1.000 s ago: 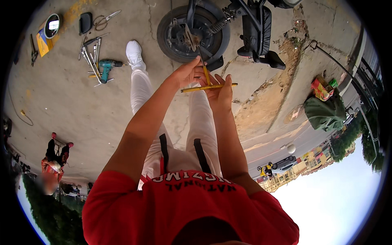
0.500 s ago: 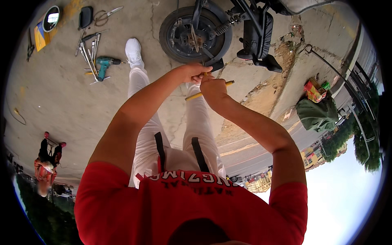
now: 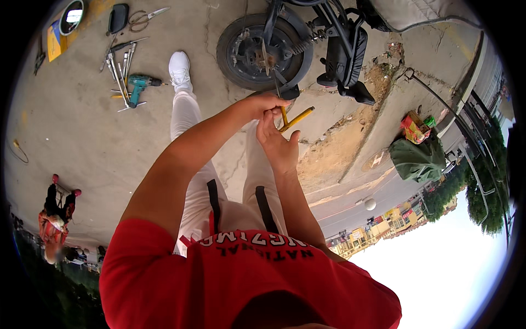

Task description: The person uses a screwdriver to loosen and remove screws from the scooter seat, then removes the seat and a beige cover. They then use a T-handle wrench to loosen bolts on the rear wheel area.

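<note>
A T-handle wrench with a yellow crossbar (image 3: 298, 119) reaches from my hands to the black wheel (image 3: 230, 49) of a two-wheeled vehicle. My left hand (image 3: 264, 105) is closed around the upper part of its shaft. Against the crossbar, my right hand (image 3: 280, 145) has its fingers stretched out and thumb apart, the palm partly turned up. This hand hides the left part of the crossbar. Where the thin metal shaft meets the wheel's hub area, the tip is too small to make out.
At the left lie a teal cordless drill (image 3: 139, 89), several metal wrenches (image 3: 121, 77), scissors (image 3: 143, 20) and a round mirror (image 3: 71, 17). A black shock absorber (image 3: 307, 43) and a footrest (image 3: 359, 92) jut out right of the wheel. A green cloth bundle (image 3: 419, 159) lies farther right.
My right hand has gone from gripping the wrench to open fingers beside the crossbar. The crossbar has turned, and my right forearm has swung inward.
</note>
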{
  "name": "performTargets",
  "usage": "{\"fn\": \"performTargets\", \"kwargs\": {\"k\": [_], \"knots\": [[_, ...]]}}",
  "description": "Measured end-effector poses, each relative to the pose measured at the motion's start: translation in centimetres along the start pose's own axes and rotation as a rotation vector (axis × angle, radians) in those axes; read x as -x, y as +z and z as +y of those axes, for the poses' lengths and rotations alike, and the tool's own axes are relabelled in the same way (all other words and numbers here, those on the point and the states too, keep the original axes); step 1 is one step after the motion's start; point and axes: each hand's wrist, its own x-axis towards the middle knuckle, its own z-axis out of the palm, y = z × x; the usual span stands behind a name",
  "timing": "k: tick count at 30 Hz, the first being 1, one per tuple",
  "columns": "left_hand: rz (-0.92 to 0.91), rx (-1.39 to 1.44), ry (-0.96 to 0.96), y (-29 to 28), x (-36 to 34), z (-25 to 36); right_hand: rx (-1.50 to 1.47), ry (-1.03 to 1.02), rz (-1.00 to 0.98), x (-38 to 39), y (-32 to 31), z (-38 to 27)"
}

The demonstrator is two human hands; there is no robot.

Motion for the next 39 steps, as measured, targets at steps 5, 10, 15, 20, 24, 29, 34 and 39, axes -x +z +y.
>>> {"fn": "performTargets", "kwargs": {"k": [5,10,15,20,24,29,34,39], "knots": [[-0.135,0.026,-0.055,-2.5,0.2,0.0,0.56,-0.315,0.028,-3.9,-1.0,0.3],[-0.214,0.165,0.011,-2.8,-0.3,-0.4,3.035,-0.707,0.479,-1.3,2.6,-1.4],[-0.361,0.202,-0.01,-2.9,-1.5,0.6,2.708,-1.35,0.376,2.3,3.5,-4.2],[-0.273,0.259,0.019,-2.0,-0.9,-0.5,0.854,-0.492,0.624,3.2,-1.7,-6.9],[-0.327,0.229,0.025,-2.8,-1.1,-0.4,1.681,-0.903,0.285,1.0,5.5,-3.7],[-0.394,0.302,0.051,-1.7,-0.5,0.7,2.38,-0.312,0.075,1.3,0.3,1.3],[-0.278,0.337,0.033,-1.2,0.2,1.2,2.288,-0.905,0.362,0.9,-1.2,-5.9],[-0.369,0.218,0.022,-2.9,-0.9,-0.4,2.404,-0.848,-0.025,1.9,3.7,0.3]]}}
